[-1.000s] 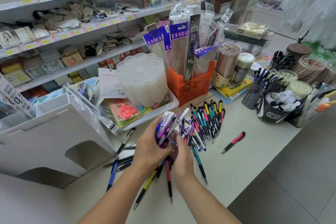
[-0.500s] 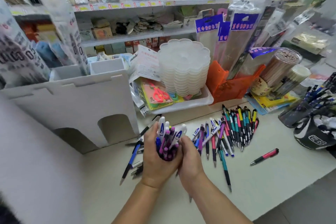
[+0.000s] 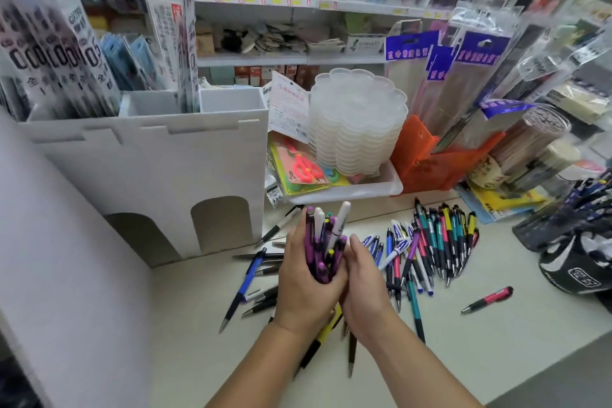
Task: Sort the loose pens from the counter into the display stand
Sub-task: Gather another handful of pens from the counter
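The white display stand (image 3: 172, 175) sits at far left of the counter (image 3: 496, 358), w/ two arched cut-outs in its front wall and open compartments along its top; some hold tall packaged items, the rightmost looks bare inside. Right of the stand's base, a few loose pens (image 3: 246, 281) lie flat on the counter: blue, black, one w/ white barrel.

Further right of the stand, the left hand (image 3: 306, 288) has fingers curled round a bundle of pens (image 3: 326, 242), mostly purple plus a couple of white ones, held upright above the counter, tips poking up past the fingers. The right hand (image 3: 362, 285) presses against the bundle's other side, fingers bent round it too, so both hands grip the same bundle. A yellow-and-black pen (image 3: 323, 336) lies under the wrists.

Behind the hands, right of the stand's top corner, a stack of clear scalloped trays (image 3: 357, 122) sits in a white bin (image 3: 347, 190). Next right, an orange holder (image 3: 430, 162) w/ packaged goods.

Well right of the stand, a fanned pile of pens (image 3: 433, 245) (teal, pink, yellow, blue) lies on the counter. A lone red pen (image 3: 488, 299) lies apart from it, nearer the counter edge. Far right, a dark cup (image 3: 576, 265), partly cut off.
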